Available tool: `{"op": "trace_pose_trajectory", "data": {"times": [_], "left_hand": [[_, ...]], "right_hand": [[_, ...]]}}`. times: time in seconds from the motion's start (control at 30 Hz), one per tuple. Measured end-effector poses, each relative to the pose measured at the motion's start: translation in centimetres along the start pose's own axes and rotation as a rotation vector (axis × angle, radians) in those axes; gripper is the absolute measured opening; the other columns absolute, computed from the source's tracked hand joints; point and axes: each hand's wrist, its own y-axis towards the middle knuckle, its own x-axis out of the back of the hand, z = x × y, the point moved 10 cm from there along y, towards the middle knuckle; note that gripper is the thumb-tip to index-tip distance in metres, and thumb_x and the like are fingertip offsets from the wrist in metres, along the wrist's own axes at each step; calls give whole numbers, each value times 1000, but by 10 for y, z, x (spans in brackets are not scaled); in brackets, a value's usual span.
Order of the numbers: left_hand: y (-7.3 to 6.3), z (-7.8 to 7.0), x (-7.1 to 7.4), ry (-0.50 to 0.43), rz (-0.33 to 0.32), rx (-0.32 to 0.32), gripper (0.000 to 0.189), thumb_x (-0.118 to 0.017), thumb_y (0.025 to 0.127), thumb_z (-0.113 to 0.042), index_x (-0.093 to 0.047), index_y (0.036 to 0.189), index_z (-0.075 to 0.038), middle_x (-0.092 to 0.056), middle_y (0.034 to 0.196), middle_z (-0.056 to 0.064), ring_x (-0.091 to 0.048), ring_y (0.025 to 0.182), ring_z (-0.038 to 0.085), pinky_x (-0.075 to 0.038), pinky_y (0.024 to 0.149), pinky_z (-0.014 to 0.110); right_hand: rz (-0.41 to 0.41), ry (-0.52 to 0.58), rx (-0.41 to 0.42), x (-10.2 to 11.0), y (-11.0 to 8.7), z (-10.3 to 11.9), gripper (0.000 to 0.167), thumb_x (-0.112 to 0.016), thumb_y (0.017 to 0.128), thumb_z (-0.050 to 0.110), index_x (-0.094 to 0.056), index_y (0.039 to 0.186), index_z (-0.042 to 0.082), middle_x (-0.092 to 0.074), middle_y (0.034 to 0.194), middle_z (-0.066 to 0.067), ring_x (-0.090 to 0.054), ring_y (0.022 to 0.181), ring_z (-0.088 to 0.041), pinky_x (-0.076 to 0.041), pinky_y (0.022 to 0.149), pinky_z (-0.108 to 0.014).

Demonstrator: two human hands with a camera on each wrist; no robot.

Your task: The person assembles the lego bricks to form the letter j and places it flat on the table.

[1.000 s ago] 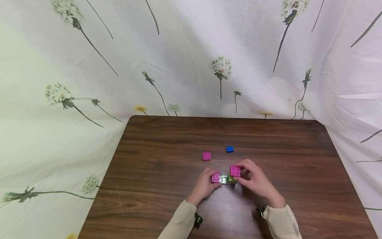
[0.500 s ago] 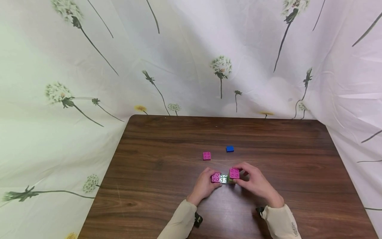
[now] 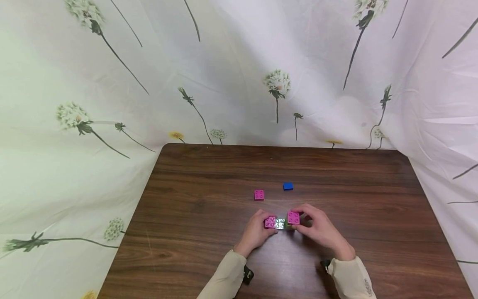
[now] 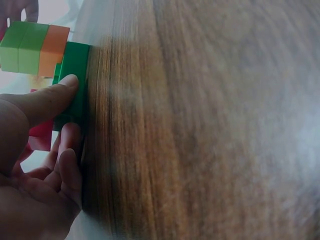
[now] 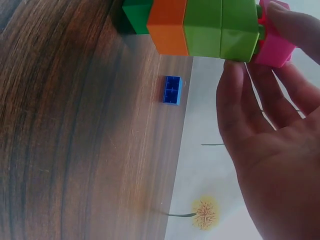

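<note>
A long dark green brick [image 4: 75,80] lies flat on the table, and my left hand [image 3: 258,229] pinches its left part between thumb and fingers. One pink brick [image 3: 270,222] sits on that left end. On the right end rises a stack: an orange brick [image 5: 167,27], then two light green bricks [image 5: 221,30]. At the top, my right hand [image 3: 321,227] holds another pink brick [image 3: 293,217] by its sides. In the right wrist view, light green studs [image 5: 261,31] still show in a narrow gap under this pink brick. Bare studs show between the two pink bricks.
A loose pink brick [image 3: 259,195] and a small blue brick [image 3: 288,186] lie beyond the hands on the brown wooden table [image 3: 194,241]. A white cloth [image 3: 231,74] with a dandelion print hangs behind and beside the table.
My right hand has lowered its pink brick onto the light green bricks, shifting slightly toward me. Over the last half second both hands have stayed nearly still.
</note>
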Motion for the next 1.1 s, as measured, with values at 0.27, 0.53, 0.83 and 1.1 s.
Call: {"op": "trace_pose_trajectory", "data": {"times": [0.27, 0.53, 0.83, 1.1], "left_hand": [[0, 1, 0, -8, 6, 12, 39, -84, 73, -19, -70, 109, -14, -60, 99, -2, -57, 89, 10, -47, 80, 25], [0, 1, 0, -9, 7, 15, 39, -83, 73, -19, -70, 109, -14, -60, 100, -2, -57, 90, 11, -47, 81, 26], [0, 0, 0, -10, 7, 12, 39, -83, 73, -18, -69, 109, -14, -60, 100, -2, -57, 89, 10, -47, 80, 25], [0, -1, 0, -12, 8, 11, 39, -83, 74, -18, -69, 109, -14, -60, 100, -2, -57, 89, 10, -47, 80, 25]], "right_hand": [[-9, 21, -4, 1, -1, 0, 32, -79, 80, 18, -68, 110, 18, -65, 103, 7, -65, 88, -9, -56, 78, -31], [-12, 26, -9, 1, -1, -1, 32, -79, 80, 18, -68, 110, 18, -65, 104, 6, -65, 88, -8, -56, 78, -29], [-24, 40, 15, 2, -1, 2, 32, -79, 79, 14, -69, 110, 16, -66, 105, 4, -65, 87, -7, -56, 76, -26], [-39, 39, 39, 3, -1, 3, 32, -80, 78, 11, -70, 109, 14, -67, 104, 3, -65, 86, -6, -56, 75, -27]]}}
